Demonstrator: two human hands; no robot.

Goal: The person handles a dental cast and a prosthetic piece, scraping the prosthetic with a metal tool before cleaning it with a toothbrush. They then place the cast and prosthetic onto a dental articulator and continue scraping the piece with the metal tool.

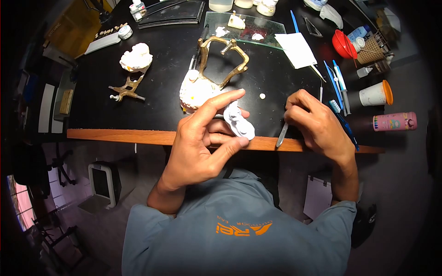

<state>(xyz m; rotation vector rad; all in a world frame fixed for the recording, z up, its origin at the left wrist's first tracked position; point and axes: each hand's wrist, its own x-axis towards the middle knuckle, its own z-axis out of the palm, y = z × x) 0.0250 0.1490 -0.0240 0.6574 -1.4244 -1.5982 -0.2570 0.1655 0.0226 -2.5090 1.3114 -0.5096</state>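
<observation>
Both hands at the wooden front edge of a black desk (161, 83), white piece in the left, metal tool in the right.
Desk carries, big to small: glass slab (271, 32) at the far side; brass frame (247, 60) upright behind the left hand (195, 142), beside a dental cast (195, 94); second cast (136, 58) further left, by another brass frame (130, 88); white sheet (294, 49) partly over the slab; pink bottle (394, 122) far right; small white pellet (262, 96) between hands. Left grip part-closed, thumb and fingers around the lumpy white piece (238, 123), held near the desk edge. Right hand (317, 123): grip pinched closed on the metal tool (282, 136), tip pointing down toward the edge.
</observation>
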